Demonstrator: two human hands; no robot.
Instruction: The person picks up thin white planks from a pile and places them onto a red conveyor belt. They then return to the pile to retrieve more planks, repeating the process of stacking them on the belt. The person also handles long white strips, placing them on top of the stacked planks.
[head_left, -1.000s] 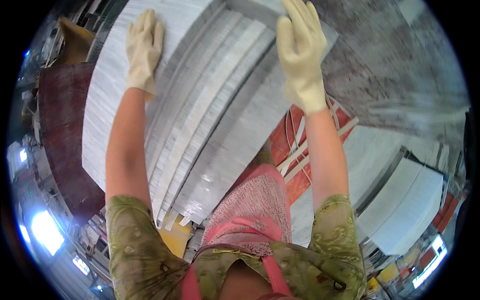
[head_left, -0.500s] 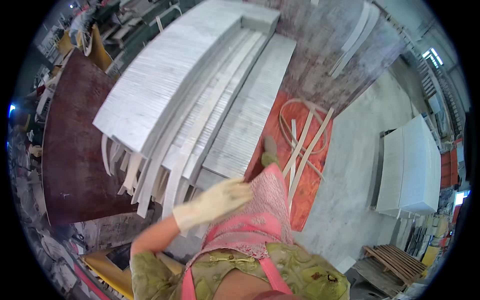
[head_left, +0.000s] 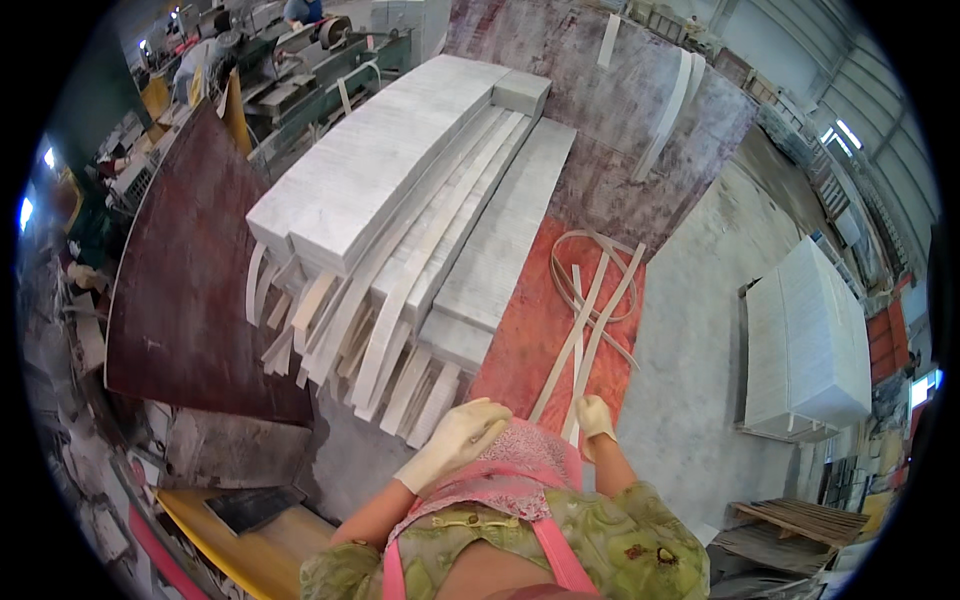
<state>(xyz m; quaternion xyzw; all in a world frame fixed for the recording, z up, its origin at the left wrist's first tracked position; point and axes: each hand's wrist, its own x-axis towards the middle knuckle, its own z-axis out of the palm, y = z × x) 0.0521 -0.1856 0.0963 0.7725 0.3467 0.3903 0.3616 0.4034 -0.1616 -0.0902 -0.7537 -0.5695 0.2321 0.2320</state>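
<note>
My left hand (head_left: 455,442), in a pale cream glove, hovers in front of the pink apron (head_left: 515,455). Its fingers curve loosely with a gap at the thumb, and nothing shows in it. On the other side of the apron my right hand (head_left: 596,416), gloved alike, is closed into a fist, with no object visible in it. Beyond the hands, long pale strips (head_left: 590,330) lie crossed on an orange-red board (head_left: 520,330), beside a looped strip. A stack of whitish slabs (head_left: 380,150) stands ahead to the left, long thin strips (head_left: 375,350) jutting from its near end.
A dark red curved panel (head_left: 190,270) stands at the left, and a mottled brownish panel (head_left: 600,130) behind the stack. On the right, a white block-shaped stack (head_left: 805,350) rests on the grey concrete floor (head_left: 690,350). Slatted wood (head_left: 800,525) lies nearer; machinery (head_left: 320,80) fills the far left.
My right hand has come into view beside the apron. My left hand has drawn down closer to my body. The view has tilted up, showing more of the hall behind the stack.
</note>
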